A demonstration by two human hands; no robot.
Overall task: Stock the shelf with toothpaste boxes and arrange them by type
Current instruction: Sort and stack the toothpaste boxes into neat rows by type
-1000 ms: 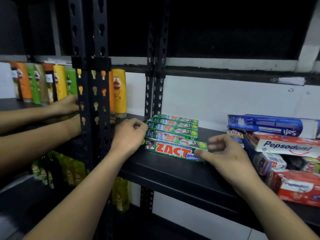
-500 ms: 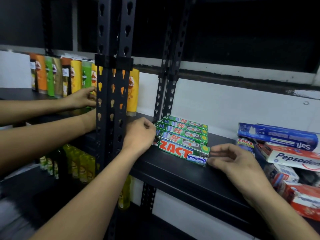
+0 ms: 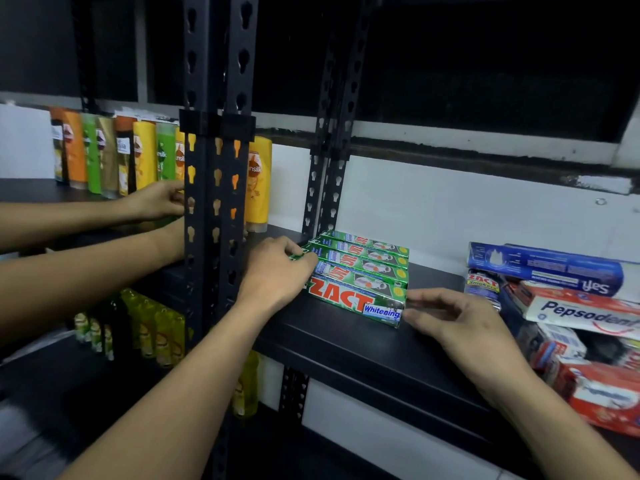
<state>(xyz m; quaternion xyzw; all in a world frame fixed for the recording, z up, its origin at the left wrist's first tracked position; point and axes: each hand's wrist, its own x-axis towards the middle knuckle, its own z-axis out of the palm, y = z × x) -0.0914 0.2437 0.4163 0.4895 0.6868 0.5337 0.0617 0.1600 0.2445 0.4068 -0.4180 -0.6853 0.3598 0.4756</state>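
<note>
Several green ZACT toothpaste boxes [image 3: 360,271] lie side by side in a row on the black shelf [image 3: 363,351], the front one reading "Whitening". My left hand [image 3: 277,271] is at the row's left ends, its curled fingers and thumb pinching a box end. My right hand [image 3: 453,320] is at the right end of the front box, with its fingertips touching that end. At the right lies a loose pile of other toothpaste boxes: a blue one [image 3: 543,268], red-and-white Pepsodent boxes [image 3: 581,313] and a ZACT Smokers box [image 3: 481,285].
A black slotted upright [image 3: 218,202] stands just left of my left hand. Beyond it, another person's two arms [image 3: 86,265] reach among upright shampoo bottles [image 3: 138,157]. More bottles [image 3: 149,327] stand on the shelf below. A white wall is behind the shelf.
My right hand has closed in against the right end of the front green box. My left hand stays at the left ends. The view has shifted slightly.
</note>
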